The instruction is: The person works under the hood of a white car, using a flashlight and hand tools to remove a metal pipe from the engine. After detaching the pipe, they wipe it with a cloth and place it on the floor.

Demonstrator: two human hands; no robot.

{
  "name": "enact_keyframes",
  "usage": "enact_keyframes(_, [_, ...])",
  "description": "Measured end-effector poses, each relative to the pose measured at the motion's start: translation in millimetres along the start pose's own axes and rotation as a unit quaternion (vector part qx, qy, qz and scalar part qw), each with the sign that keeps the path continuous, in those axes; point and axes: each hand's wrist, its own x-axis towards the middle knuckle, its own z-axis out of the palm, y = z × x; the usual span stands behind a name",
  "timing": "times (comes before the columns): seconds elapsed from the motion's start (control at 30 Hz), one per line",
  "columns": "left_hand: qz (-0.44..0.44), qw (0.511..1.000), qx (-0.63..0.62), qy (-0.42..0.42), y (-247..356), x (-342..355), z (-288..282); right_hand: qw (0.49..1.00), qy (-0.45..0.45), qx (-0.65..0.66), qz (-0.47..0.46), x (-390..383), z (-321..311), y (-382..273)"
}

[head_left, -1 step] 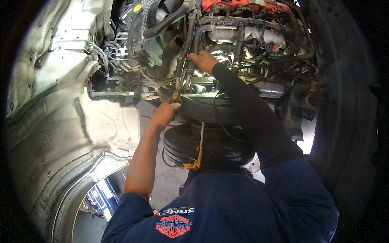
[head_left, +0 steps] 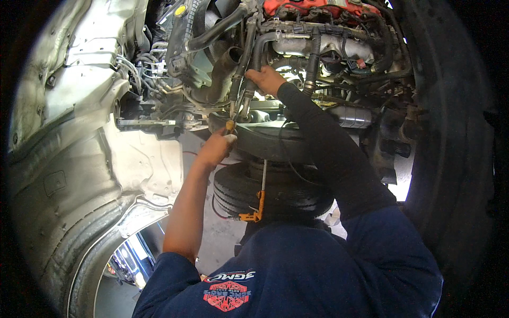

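My left hand (head_left: pixel 217 146) is closed on a yellow-handled tool (head_left: pixel 229 127), whose tip reaches the lower end of a dark pipe (head_left: pixel 238 85). Above and to the right of it, my right hand (head_left: pixel 266 79), with a black sleeve on the forearm, grips a black hose (head_left: pixel 257 57) that runs down in front of the engine. A wide dark curved tube (head_left: pixel 216 79) is just left of these hoses. The fingertips of my right hand are partly hidden.
A red-topped engine (head_left: pixel 328 7) fills the upper middle. White body panels (head_left: pixel 69 79) line the left, with a round opening (head_left: pixel 127 254) low down. Below my hands are a dark crossmember (head_left: pixel 265 140), stacked tires (head_left: pixel 233 188) and an orange air blow gun (head_left: pixel 254 214) with a hose.
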Motion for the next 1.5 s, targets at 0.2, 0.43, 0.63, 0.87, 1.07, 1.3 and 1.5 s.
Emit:
enact_keyframes(0.2, [0.068,0.979,0.19,0.041,1.1,7.3,-7.3,1.0,0.028,0.003,-0.001,0.6,-0.7,-7.3])
enact_keyframes(0.43, [0.007,0.99,0.135,0.047,6.6,-39.3,-12.5,0.998,0.026,-0.052,-0.003,-8.6,-5.1,-16.6])
enact_keyframes(0.63, [0.054,0.997,-0.004,0.06,-10.8,-55.9,-29.0,0.993,0.088,-0.072,-0.034,-8.5,3.5,-10.5])
enact_keyframes(0.87, [0.084,0.975,-0.201,-0.045,-60.1,-67.0,-32.7,0.98,0.196,-0.042,-0.024,-82.8,-3.5,-27.5])
enact_keyframes(1.07, [0.144,0.897,-0.398,-0.129,-90.3,-69.0,-15.2,0.928,0.152,-0.322,-0.111,-232.1,58.6,-38.5])
enact_keyframes(1.3, [0.076,0.814,-0.534,-0.214,-112.8,-46.7,-21.9,0.883,0.11,-0.446,-0.094,-247.0,116.3,-45.8])
enact_keyframes(1.5, [-0.05,0.902,-0.389,-0.182,-99.9,-47.9,-70.5,0.914,0.118,-0.387,-0.04,-232.0,151.6,-49.1])
